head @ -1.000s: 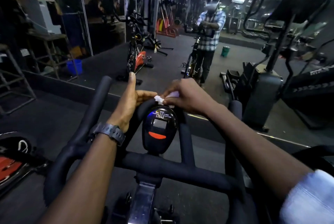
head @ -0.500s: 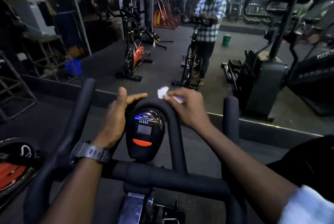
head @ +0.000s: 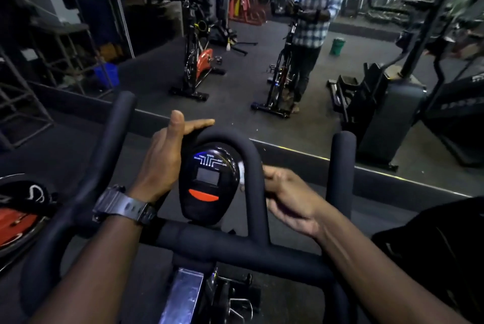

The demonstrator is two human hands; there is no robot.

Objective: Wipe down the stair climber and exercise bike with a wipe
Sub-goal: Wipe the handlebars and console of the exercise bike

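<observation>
The person stands at the black exercise bike with foam-padded handlebars, facing a wall mirror. The left hand rests on the left shoulder of the padded centre loop, fingers straight and flat, holding nothing. The right hand curls round the loop's right upright, pinching a small white wipe against the foam, just beside the glossy black oval console with an orange button.

The wipe looks tiny and bunched, so I judge it could slip out of the fingers or skip over parts of the foam as it is dragged down. Rubbing this close to the lit console may press the button or smear the screen.

Most of the wipe is hidden under the fingers and blurred; how damp or worn it is I cannot tell. The bike's seat and pedals are out of view. The dark grey stair climber shows only as a dim mirror reflection, cut off at the right.
</observation>
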